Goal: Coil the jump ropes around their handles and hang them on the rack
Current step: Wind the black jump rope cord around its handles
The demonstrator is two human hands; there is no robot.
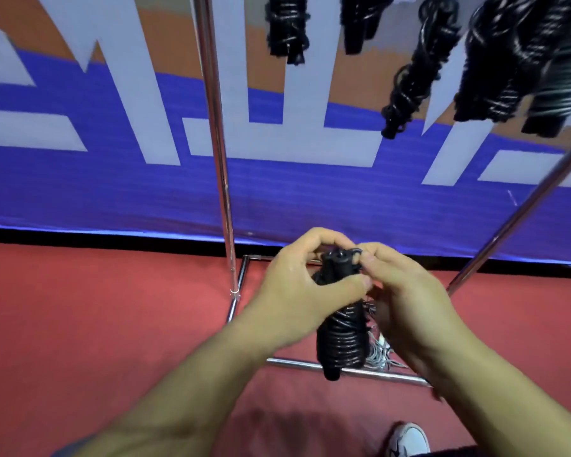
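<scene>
Red carpet (96, 324) is lying under everything, with a blue-and-white banner (80, 186) running behind it. Left of centre, the rack (219, 143) is showing one chrome upright, its base bars crossing low behind the hands and a second pole slanting up at right. The left hand (297, 291) is curling around the upper part of a black rope bundle (342, 334), thumb pressing across it. The bundle is hanging upright between both hands, in front of the base bar. The right hand (399, 291) is pinching a small loop at the bundle's top between thumb and fingertips. Coiled bundles (508, 61) are hanging along the top right. A white shoe (407, 438) is showing at bottom right.
</scene>
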